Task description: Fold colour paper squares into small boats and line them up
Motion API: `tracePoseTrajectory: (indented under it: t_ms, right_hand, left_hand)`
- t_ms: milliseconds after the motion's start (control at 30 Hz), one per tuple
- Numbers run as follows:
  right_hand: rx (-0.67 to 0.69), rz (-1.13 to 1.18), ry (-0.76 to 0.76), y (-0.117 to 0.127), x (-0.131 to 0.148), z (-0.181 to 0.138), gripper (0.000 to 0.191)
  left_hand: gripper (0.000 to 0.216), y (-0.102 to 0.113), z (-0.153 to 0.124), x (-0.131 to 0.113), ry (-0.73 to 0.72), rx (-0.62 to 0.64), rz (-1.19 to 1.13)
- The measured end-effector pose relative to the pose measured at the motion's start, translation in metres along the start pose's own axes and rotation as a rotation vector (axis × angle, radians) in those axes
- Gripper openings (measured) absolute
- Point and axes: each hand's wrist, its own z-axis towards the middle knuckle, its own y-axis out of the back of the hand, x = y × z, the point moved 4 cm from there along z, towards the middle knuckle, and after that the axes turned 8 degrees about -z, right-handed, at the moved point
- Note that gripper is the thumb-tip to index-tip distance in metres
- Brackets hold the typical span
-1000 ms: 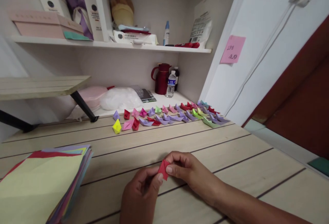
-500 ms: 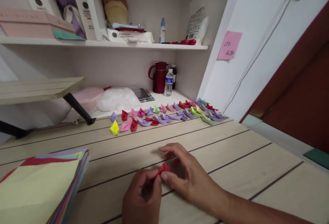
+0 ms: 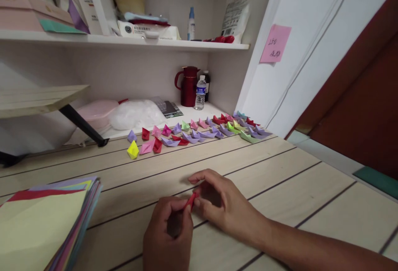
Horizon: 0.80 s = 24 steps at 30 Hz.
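Observation:
A small folded piece of red paper [image 3: 191, 200] is pinched between both hands just above the wooden table [image 3: 280, 188]. My left hand [image 3: 168, 233] is curled closed, gripping the paper's lower left side. From the right, my right hand [image 3: 217, 204] pinches the paper with thumb and fingertips, its index finger arched over the top. Most of the paper is hidden by my fingers.
A stack of coloured paper sheets [image 3: 43, 225] lies at the near left. Rows of small folded paper boats [image 3: 192, 132] line the table's far edge. Behind them stand a red jug [image 3: 188, 85] and a water bottle [image 3: 200, 93]. A raised wooden board [image 3: 37, 99] is at left.
The red paper was pressed flatter and lowered toward the table as both hands squeezed it; the view tilted down and shifted slightly right.

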Motion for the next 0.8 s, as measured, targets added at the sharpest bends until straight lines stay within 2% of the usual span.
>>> tracePoseTrajectory:
  t_ms: [133,200,433,633,800]
  right_hand:
    - [0.000,0.012,0.008,-0.003,0.001,-0.002,0.038]
    - [0.002,0.019,0.019,-0.007,-0.001,-0.003,0.040]
    - [-0.007,0.083,0.063,-0.014,-0.006,-0.005,0.046]
    - [0.012,0.208,0.035,-0.018,-0.008,-0.005,0.038]
    - [0.050,0.260,0.013,-0.020,-0.009,-0.004,0.039]
  left_hand:
    - [0.006,-0.001,-0.001,-0.009,-0.159,0.003,0.059]
    - [0.006,-0.001,-0.001,-0.010,-0.183,0.008,0.069]
    - [0.004,0.003,0.004,-0.002,-0.110,0.154,0.123]
    - [0.012,0.007,0.008,0.011,-0.025,0.153,0.125]
    - [0.019,0.007,0.009,0.018,0.060,0.187,0.105]
